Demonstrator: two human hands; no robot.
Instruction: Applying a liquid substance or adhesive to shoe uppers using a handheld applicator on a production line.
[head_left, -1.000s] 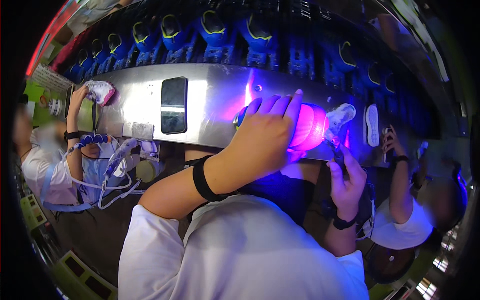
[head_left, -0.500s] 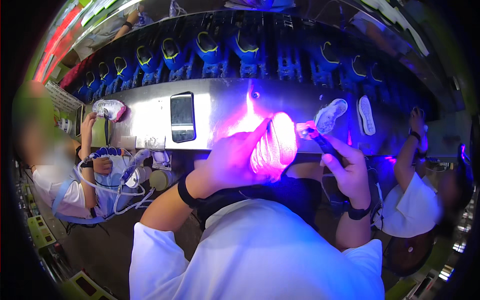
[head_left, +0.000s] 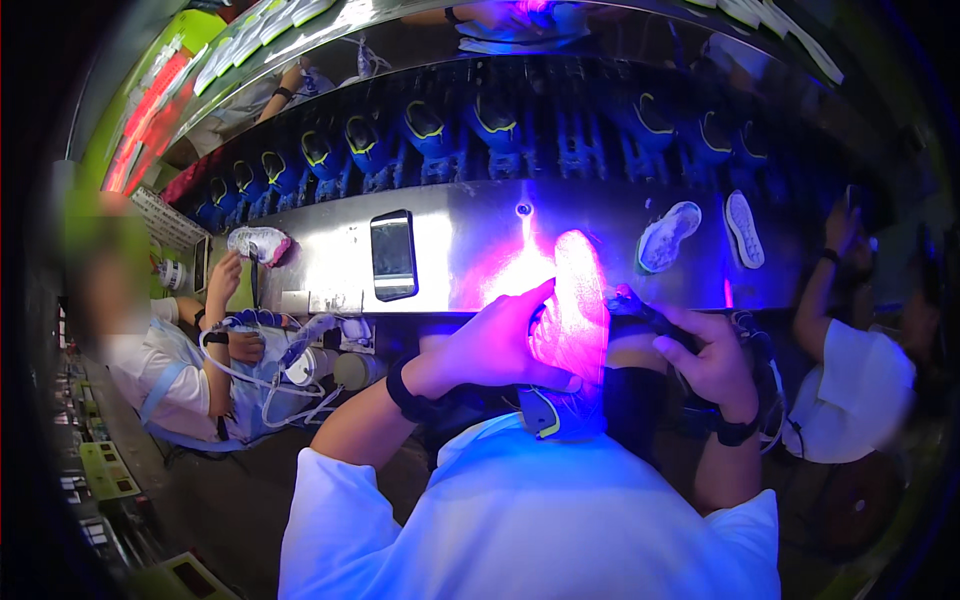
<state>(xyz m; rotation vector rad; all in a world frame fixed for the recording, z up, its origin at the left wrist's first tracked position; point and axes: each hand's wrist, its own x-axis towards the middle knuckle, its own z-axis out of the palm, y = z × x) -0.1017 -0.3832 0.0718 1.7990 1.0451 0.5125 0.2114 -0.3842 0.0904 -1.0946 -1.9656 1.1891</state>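
A shoe point(head_left: 585, 335) glows pink-white under strong violet light, toe pointing away from me. Its dark collar with a yellow-green edge shows near my shirt. Wrapped around its left side, my left hand point(head_left: 490, 345) has the thumb towards the heel. My right hand point(head_left: 708, 360) grips a slim dark-handled brush point(head_left: 645, 308), whose tip is at the shoe's right edge; glare hides whether they touch.
A metal bench point(head_left: 340, 215) runs ahead, bearing a phone point(head_left: 393, 255), a white sole point(head_left: 742, 230) and another shoe part point(head_left: 668, 237). Behind it stands a row of blue shoes point(head_left: 430, 120). Co-workers sit left point(head_left: 190, 370) and right point(head_left: 850, 385); the left one's hand is at a white shoe point(head_left: 258, 244).
The shoe has turned more upright and come nearer to me, showing its collar. My right hand has lowered slightly with the brush. The whole view has shifted a little.
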